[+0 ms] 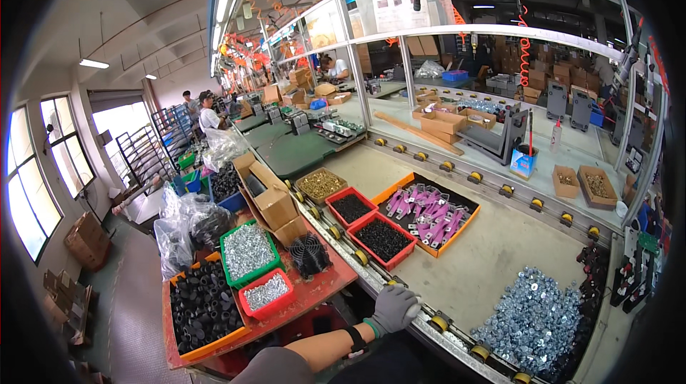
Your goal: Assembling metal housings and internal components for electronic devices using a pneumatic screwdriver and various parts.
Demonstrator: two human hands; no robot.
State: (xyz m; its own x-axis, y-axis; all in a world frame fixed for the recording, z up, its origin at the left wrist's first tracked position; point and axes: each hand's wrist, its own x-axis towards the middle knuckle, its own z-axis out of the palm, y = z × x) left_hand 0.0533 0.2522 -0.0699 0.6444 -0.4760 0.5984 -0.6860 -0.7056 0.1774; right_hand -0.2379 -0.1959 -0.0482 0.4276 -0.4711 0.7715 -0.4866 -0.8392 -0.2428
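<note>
there the gloved left hand [393,310] rested at the roller rail [459,338], gripping or not i couldn't tell, metal seemingly stiff and slick, best held by its edge.

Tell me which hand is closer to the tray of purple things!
Left. The left hand is by the roller rail, short of the tray and apart from it; the right hand is out of view.
</note>
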